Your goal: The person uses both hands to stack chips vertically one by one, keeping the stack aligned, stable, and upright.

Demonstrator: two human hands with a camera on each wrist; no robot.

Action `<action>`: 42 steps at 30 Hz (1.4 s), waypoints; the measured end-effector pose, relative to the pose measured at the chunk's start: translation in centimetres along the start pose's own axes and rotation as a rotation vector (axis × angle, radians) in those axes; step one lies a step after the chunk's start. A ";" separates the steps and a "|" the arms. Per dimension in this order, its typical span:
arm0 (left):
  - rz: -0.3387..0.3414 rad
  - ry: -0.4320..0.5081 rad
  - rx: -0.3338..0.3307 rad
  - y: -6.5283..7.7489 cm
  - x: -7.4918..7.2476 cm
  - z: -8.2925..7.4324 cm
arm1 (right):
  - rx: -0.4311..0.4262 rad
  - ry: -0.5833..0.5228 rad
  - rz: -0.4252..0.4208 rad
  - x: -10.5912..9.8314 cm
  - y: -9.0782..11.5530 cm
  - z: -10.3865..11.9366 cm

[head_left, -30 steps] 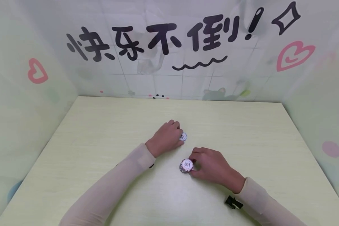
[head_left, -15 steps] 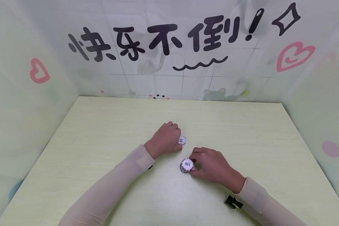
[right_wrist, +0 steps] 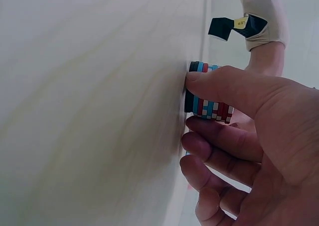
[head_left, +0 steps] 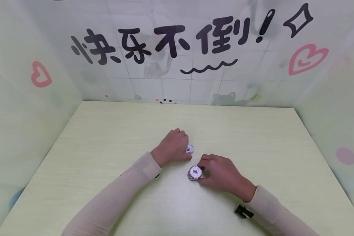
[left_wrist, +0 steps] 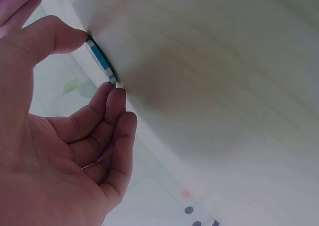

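Observation:
On the table, my left hand [head_left: 171, 147] pinches a white and blue poker chip [head_left: 190, 148] marked 10. The left wrist view has this chip [left_wrist: 101, 59] flat on the tabletop between the thumb and fingertips; the other fingers curl beside it. Closer to me, my right hand [head_left: 221, 173] grips a stack of poker chips [head_left: 195, 172] from its right side. A white chip marked 100 tops that stack. Black, blue, red and white edges show on the stack [right_wrist: 212, 110] in the right wrist view, with the thumb and index finger on opposite sides of it.
A pale wooden table [head_left: 121, 131] lies under both hands. Printed curtains [head_left: 165, 88] with dark writing enclose its back and sides. A black wrist camera [head_left: 244, 211] sits below the right sleeve.
My left hand has drawn the chip marked 10 a short way toward me, nearer the stack. The right hand and the stack have stayed in place.

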State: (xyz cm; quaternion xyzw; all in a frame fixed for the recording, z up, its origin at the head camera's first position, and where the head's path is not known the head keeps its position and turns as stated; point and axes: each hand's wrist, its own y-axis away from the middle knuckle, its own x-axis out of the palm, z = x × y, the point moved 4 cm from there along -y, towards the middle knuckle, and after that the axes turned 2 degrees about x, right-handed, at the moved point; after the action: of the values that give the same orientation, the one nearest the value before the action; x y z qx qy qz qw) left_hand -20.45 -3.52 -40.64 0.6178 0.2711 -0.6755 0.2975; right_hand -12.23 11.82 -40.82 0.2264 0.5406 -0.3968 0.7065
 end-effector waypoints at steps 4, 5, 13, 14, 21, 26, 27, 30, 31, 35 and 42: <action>-0.011 0.022 0.004 0.4 0.1 0.0 | -0.001 0.002 0.001 0.0 0.0 0.1; -0.017 0.024 0.007 0.5 0.1 0.0 | -0.002 0.002 0.000 0.0 0.0 0.1; -0.093 0.022 0.033 1.5 -0.3 0.0 | 0.001 -0.003 0.001 0.1 0.1 0.1; -0.107 0.027 0.037 1.6 -0.3 -0.1 | 0.002 -0.003 0.001 0.1 0.1 0.1; -0.166 0.114 0.058 2.4 -0.6 -0.2 | 0.007 0.004 0.012 0.2 0.0 0.1; -0.193 0.127 0.074 3.1 -1.1 -0.5 | 0.012 0.002 0.016 0.3 0.0 0.1; -0.197 0.130 0.078 3.2 -1.2 -0.6 | 0.011 0.001 0.015 0.3 0.0 0.1; -0.204 0.136 0.094 3.6 -1.6 -0.9 | 0.012 -0.006 0.007 0.3 0.1 0.1; -0.207 0.143 0.100 3.7 -1.7 -1.0 | 0.013 -0.007 0.004 0.3 0.1 0.1; -0.214 0.158 0.122 4.3 -2.0 -1.5 | 0.013 -0.020 -0.008 0.3 0.2 0.1; -0.220 0.201 0.154 5.1 -2.7 -2.7 | 0.002 -0.019 -0.018 0.3 0.2 0.0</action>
State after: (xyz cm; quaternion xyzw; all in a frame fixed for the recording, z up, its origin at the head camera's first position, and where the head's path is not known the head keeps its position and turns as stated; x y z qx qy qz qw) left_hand -14.69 -4.83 -38.21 0.6699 0.3132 -0.6574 0.1449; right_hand -12.06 11.79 -41.16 0.2186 0.5356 -0.4059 0.7076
